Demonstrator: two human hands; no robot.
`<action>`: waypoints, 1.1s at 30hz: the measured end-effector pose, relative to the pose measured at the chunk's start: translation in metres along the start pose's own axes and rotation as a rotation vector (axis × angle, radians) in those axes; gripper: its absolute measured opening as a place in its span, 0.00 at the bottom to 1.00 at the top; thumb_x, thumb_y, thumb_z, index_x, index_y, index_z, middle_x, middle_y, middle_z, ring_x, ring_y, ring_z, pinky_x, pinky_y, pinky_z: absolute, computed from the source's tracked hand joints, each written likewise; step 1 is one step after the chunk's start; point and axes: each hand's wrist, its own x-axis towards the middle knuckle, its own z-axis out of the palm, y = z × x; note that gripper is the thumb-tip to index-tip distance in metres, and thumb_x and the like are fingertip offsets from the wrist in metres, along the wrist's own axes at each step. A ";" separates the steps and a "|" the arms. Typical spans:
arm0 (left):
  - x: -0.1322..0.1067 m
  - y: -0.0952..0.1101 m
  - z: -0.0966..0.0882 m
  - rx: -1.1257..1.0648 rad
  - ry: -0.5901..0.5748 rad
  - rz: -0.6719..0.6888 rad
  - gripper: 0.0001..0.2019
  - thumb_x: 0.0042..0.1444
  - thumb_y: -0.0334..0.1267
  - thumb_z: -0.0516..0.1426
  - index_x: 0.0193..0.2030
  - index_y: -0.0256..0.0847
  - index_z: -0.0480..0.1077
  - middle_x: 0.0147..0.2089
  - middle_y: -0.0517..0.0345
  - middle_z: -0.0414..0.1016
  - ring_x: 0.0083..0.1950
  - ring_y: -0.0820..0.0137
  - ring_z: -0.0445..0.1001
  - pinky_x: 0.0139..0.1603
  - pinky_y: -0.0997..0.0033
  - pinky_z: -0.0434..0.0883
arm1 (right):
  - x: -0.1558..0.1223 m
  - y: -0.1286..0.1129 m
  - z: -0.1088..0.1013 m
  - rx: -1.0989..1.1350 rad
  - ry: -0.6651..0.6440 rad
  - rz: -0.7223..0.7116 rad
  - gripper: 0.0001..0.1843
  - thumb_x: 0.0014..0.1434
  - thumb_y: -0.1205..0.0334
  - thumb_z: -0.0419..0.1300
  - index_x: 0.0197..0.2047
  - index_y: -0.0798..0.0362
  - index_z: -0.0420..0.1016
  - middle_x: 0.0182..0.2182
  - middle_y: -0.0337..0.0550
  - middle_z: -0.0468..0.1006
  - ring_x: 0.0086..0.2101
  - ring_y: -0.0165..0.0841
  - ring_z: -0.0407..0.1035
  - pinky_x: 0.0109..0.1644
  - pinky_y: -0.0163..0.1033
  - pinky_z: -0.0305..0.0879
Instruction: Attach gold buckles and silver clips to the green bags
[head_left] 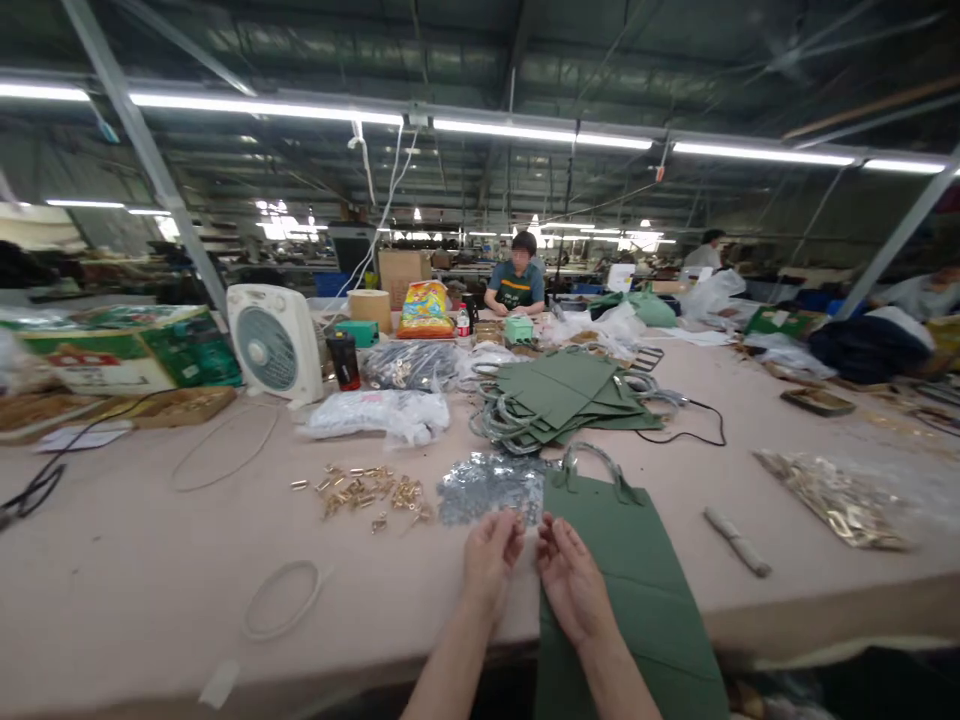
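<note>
My left hand (pixel 489 562) is at the near edge of a pile of small silvery metal pieces (pixel 491 482), its fingertips pinched together; what they hold, if anything, is too small to name. Beside it, my right hand (pixel 574 578) is turned partly palm up over a green panel (pixel 637 560), its fingers curled toward the thumb, and their contents cannot be made out. The panel has a grey-green rope handle (pixel 600 458) at its far end and hangs over the table's front edge. Gold-coloured metal fittings (pixel 367 493) lie loose to the left.
Beyond my hands is a stack of green panels (pixel 562 390) with rope handles. A white fan (pixel 271 342) stands at left, near a white plastic bag (pixel 379 415). At right lie a rolled grey bundle (pixel 737 541) and a bag of gold pieces (pixel 832 495). A person (pixel 517 280) sits opposite.
</note>
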 end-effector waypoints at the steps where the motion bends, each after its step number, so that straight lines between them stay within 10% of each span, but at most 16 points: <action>1: -0.002 -0.006 0.004 -0.049 -0.032 -0.024 0.21 0.45 0.49 0.75 0.35 0.36 0.76 0.38 0.53 0.82 0.35 0.74 0.80 0.38 0.79 0.78 | 0.000 0.000 -0.002 -0.007 -0.008 0.014 0.14 0.53 0.60 0.78 0.40 0.49 0.81 0.44 0.37 0.83 0.42 0.29 0.77 0.47 0.33 0.78; 11: -0.009 -0.017 0.009 -0.181 -0.144 -0.057 0.30 0.45 0.35 0.76 0.55 0.42 0.75 0.45 0.54 0.83 0.40 0.74 0.82 0.44 0.77 0.78 | 0.002 0.002 -0.001 0.108 -0.021 0.106 0.10 0.57 0.62 0.73 0.43 0.52 0.83 0.46 0.42 0.85 0.45 0.31 0.79 0.53 0.35 0.77; 33: -0.008 -0.024 0.008 0.009 -0.261 0.006 0.18 0.50 0.37 0.74 0.48 0.38 0.80 0.46 0.51 0.83 0.45 0.70 0.81 0.52 0.73 0.75 | 0.008 0.013 -0.001 0.208 0.033 0.115 0.10 0.57 0.63 0.72 0.43 0.52 0.83 0.40 0.40 0.85 0.40 0.29 0.79 0.48 0.32 0.78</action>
